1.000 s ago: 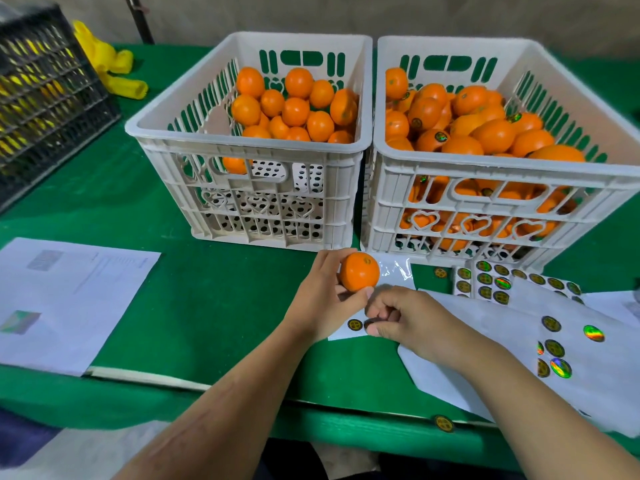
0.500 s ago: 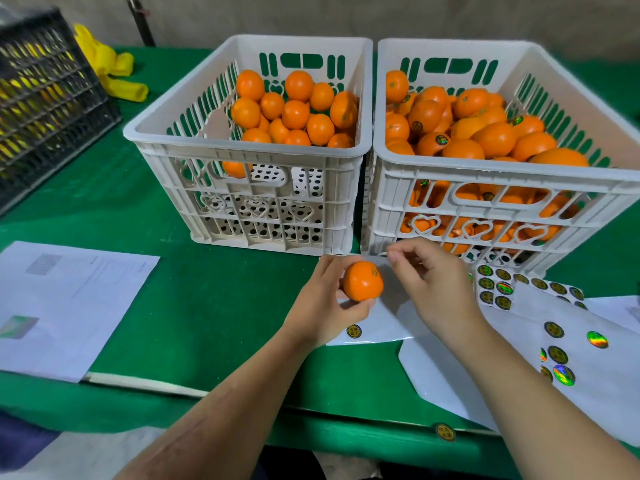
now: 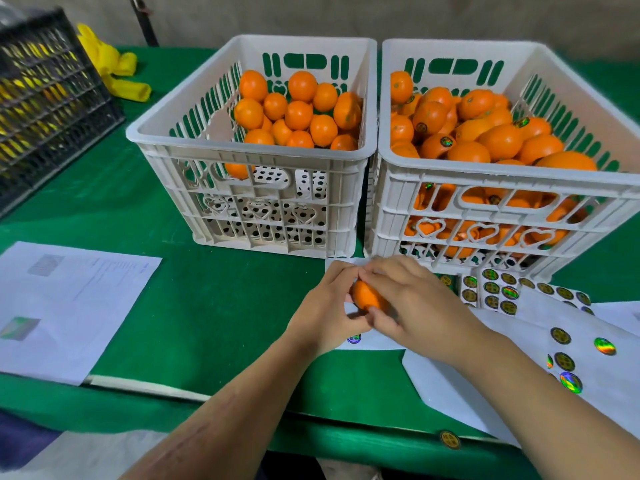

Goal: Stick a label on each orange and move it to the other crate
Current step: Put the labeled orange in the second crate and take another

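An orange point(image 3: 366, 295) sits between both hands just in front of the crates. My left hand point(image 3: 325, 310) grips it from the left and below. My right hand point(image 3: 412, 299) covers its top and right side, fingers curled over it; the label is hidden under them. The left white crate point(image 3: 249, 174) holds plain oranges point(image 3: 298, 112). The right white crate point(image 3: 498, 188) is nearly full of oranges point(image 3: 485, 136), some showing round labels. Sticker sheets point(image 3: 495, 289) with round holographic labels lie to the right of my hands.
The table is covered with green cloth point(image 3: 221, 306). A printed paper sheet point(image 3: 65, 306) lies at the left front. A black crate point(image 3: 45, 98) and yellow gloves point(image 3: 114, 71) stand at the back left. White backing sheets point(image 3: 540, 362) cover the right front; one loose label point(image 3: 449, 439) sticks on the table edge.
My right hand came up from the sticker sheet, swung over, and now covers the orange that my left hand keeps holding. The orange has barely moved.
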